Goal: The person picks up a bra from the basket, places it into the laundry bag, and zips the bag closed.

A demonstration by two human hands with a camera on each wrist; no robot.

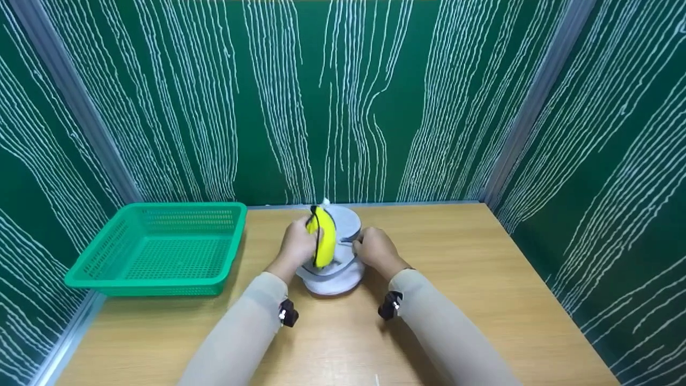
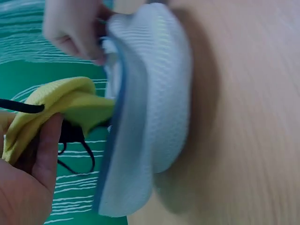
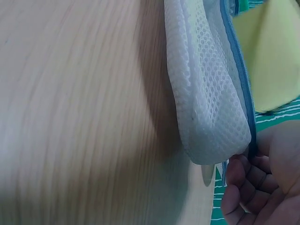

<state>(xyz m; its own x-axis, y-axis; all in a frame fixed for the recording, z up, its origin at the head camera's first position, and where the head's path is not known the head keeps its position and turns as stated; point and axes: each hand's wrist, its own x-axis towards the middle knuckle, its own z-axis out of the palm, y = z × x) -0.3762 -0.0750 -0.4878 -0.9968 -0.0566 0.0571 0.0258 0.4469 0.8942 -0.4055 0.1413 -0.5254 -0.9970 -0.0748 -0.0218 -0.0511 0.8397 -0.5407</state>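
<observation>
Green wall: white-streaked, filled frame top.
Basket: sat frame left.
Left hand: I gripped yellow item, centre.
Right hand: I pinched edge of white mesh bag, centre.

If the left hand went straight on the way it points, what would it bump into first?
Most likely the pale mesh bag, just beyond the yellow cloth piece that the left hand holds. The yellow piece would probably get there first, though I can't tell whether the two already touch.
</observation>
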